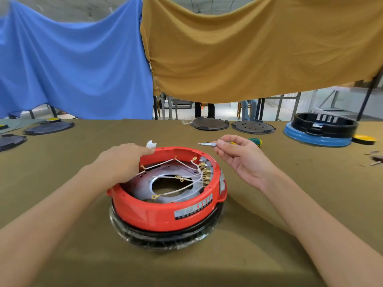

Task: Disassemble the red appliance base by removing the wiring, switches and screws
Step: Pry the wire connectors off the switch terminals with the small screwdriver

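A red appliance base (165, 212) sits upside down at the centre of an olive-covered tabletop (269, 255), white wires (182, 188) with brass terminals (205, 172) lying loose inside its open shell. The left hand (122, 162) rests on the far left rim, fingers curled over the edge, just beside a small white plastic part (151, 144). The right hand (238, 156), beyond the base on the right, pinches a screwdriver (209, 144) between thumb and fingertips. Dark round plates (253, 127) and a blue-and-black appliance base (320, 129) line the far edge under blue (72, 65) and mustard cloths (259, 48).
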The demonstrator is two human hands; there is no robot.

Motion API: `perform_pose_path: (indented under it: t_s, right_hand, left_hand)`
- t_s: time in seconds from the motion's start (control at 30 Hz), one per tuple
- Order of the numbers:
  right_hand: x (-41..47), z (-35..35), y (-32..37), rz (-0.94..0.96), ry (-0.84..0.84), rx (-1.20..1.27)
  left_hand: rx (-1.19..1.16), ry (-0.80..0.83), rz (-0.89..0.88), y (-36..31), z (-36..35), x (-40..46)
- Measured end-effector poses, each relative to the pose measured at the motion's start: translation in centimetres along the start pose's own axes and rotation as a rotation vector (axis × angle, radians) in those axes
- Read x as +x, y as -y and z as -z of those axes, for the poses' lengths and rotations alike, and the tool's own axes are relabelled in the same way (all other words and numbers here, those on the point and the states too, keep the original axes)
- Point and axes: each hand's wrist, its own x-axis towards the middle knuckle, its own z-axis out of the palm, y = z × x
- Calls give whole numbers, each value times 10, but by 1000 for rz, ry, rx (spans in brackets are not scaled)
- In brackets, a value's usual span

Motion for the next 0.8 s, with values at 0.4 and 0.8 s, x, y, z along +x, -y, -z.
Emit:
perform_pose_path:
  t_s: [0.4,0.8]
  right_hand:
    - [4,0,-9,145,-77,-293]
    - [-2,-13,-14,479,19,-593]
  left_hand:
    - [-176,-209,-183,-47,6,-6]
    - [-618,-242,-255,-74,-15,6]
